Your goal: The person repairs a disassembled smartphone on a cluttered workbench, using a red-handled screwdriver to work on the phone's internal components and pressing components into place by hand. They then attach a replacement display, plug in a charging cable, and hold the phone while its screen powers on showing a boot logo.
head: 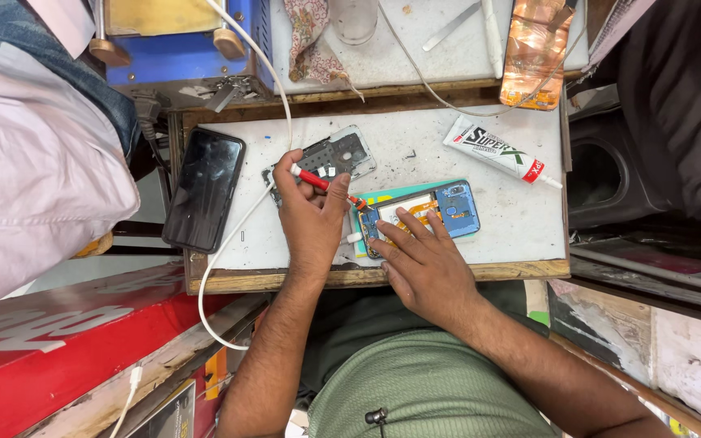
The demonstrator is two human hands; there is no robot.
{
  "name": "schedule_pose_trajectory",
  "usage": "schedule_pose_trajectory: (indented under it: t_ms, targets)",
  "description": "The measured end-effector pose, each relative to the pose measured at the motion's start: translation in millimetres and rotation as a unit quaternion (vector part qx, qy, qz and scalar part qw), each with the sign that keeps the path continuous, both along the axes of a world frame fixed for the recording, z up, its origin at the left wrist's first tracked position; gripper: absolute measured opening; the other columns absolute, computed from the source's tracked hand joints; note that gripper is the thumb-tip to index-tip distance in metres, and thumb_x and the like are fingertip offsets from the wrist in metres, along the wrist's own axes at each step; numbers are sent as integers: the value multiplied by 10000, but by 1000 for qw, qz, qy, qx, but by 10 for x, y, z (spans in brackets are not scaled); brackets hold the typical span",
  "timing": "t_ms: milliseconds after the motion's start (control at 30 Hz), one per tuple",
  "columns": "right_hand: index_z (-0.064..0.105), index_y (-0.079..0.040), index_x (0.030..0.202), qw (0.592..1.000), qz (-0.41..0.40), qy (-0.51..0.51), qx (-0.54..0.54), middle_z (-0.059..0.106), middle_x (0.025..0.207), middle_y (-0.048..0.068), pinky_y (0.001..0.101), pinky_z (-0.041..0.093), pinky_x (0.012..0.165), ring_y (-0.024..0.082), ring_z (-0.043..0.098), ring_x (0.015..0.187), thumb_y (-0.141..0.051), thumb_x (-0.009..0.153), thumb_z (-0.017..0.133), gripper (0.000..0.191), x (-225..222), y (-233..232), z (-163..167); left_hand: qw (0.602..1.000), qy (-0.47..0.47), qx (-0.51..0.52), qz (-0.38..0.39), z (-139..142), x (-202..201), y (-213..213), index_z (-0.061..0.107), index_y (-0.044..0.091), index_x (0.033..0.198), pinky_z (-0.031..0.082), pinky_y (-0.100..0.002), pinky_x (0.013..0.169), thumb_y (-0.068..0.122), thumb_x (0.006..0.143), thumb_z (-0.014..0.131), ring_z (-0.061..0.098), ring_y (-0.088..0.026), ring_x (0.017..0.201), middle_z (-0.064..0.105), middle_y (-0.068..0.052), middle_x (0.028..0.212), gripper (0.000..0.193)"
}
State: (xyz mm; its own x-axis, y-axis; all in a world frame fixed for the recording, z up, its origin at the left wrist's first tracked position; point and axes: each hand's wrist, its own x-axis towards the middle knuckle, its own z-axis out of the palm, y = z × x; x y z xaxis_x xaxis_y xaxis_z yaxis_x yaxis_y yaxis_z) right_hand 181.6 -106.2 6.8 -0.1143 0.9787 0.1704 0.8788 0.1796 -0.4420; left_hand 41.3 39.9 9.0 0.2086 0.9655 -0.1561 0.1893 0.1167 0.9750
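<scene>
My left hand (310, 217) grips a small red and white screwdriver (310, 177), its tip pointing right at the top edge of an opened phone (448, 209). The phone lies back-up on a white work board (496, 235), showing a blue inner frame and orange flex cable. My right hand (422, 261) lies flat on the phone's left half, fingers spread, pinning it down. A grey plastic inner cover (336, 152) lies just above my left hand.
A black phone (204, 188) lies on the board's left edge. A white glue tube (496, 150) sits upper right. A white cable (241, 223) crosses the board. Behind are a cloth (310, 40), a glass (354, 18), a copper-coloured pouch (534, 50) and a blue machine (192, 53). Another person's white sleeve (34, 170) is left.
</scene>
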Motion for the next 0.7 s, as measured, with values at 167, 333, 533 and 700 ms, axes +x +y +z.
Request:
schedule_pose_trajectory:
  t_ms: [167,333,533,700]
  targets:
    - [635,-152,1329,1000,-4,9,1,547,1475,68,614,268,1197,325,424,1443,-189,869,709,467,20,-2,-15,999,52,16,0,4,44,-2,302,80,1456,593,-242,602,154,972,723,725,-100,730,726,-79,860,646]
    - [639,-149,1326,1000,-3,7,-1,550,1469,68,615,264,1197,324,422,1447,-203,886,699,448,30,-9,-19,996,80,45,10,-14,66,-20,324,69,1454,566,-249,605,157,963,759,699,-103,702,693,-74,790,662]
    - [646,-147,1331,1000,-2,9,0,556,1468,73,606,266,1196,321,420,1449,-211,899,692,440,60,-11,-11,996,71,49,13,-22,77,-39,326,67,1454,572,-243,616,164,963,751,709,-95,717,706,-57,808,657]
    - [648,-144,1326,1000,-2,9,-1,560,1463,74,611,268,1193,318,411,1453,-216,899,694,435,72,-12,-9,996,56,64,15,-26,80,-66,326,59,1457,573,-247,632,138,972,741,708,-103,729,717,-73,844,644]
